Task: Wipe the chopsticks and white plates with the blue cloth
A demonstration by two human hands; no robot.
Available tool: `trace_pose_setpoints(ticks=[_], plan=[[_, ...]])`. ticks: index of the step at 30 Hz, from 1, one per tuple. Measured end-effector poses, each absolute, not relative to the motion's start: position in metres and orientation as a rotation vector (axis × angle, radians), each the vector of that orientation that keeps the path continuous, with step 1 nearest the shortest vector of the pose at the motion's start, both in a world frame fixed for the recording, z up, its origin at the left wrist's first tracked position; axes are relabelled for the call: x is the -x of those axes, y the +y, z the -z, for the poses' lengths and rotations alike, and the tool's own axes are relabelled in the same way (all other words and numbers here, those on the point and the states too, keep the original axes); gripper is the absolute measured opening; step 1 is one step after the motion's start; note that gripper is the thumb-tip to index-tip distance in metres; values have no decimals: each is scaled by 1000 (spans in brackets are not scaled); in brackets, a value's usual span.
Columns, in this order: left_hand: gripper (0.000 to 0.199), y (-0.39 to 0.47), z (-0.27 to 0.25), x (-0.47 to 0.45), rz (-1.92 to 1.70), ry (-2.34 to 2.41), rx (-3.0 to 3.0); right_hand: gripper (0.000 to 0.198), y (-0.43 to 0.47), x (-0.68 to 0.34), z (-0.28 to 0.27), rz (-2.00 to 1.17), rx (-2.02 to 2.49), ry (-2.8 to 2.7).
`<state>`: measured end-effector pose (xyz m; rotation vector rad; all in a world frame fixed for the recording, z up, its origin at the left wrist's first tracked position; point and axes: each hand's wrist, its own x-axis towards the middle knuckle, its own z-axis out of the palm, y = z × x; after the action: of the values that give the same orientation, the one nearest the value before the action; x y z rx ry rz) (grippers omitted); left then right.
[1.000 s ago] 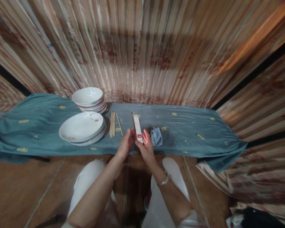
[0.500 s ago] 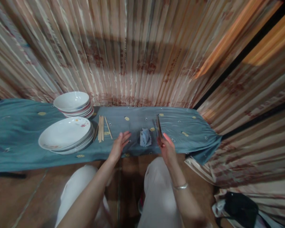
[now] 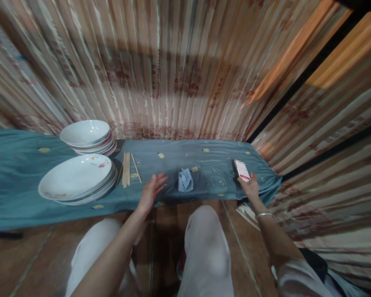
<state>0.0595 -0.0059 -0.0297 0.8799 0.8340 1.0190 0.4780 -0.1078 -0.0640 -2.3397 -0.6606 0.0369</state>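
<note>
My right hand (image 3: 250,187) grips a smartphone (image 3: 242,170) by its near end, over the right part of the cloth. The phone's screen is lit, white with a red band. My left hand (image 3: 152,193) is held with its fingers stretched out and nothing in it, above the front of the table. Between the two hands lies a crumpled light-blue cloth (image 3: 185,180). Several wooden chopsticks (image 3: 126,170) lie side by side, left of my left hand. Farther left are a stack of white plates (image 3: 77,177) and, behind it, a stack of white bowls (image 3: 88,134).
A blue-green tablecloth (image 3: 173,152) with yellow pineapple prints covers the long narrow table. Striped curtains (image 3: 173,82) hang right behind it. Dark poles (image 3: 309,66) slant on the right. My knees (image 3: 207,239) are close to the table's front edge.
My right hand has moved right with the phone and turned it from edge-on so its lit screen shows. My left hand stays beside the chopsticks. The view has shifted slightly.
</note>
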Motion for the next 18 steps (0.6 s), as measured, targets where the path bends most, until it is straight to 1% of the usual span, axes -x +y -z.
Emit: trace_pose_setpoints(ticks=[6, 15, 18], plan=[[63, -4, 27, -63, -1011, 857, -882, 86, -109, -511, 71, 83, 2490, -810], [63, -1, 25, -66, -992, 872, -923, 89, -105, -548, 73, -33, 2562, -804], [63, 2, 25, -67, -989, 880, -927, 86, -104, -558, 74, 12, 2550, -852]])
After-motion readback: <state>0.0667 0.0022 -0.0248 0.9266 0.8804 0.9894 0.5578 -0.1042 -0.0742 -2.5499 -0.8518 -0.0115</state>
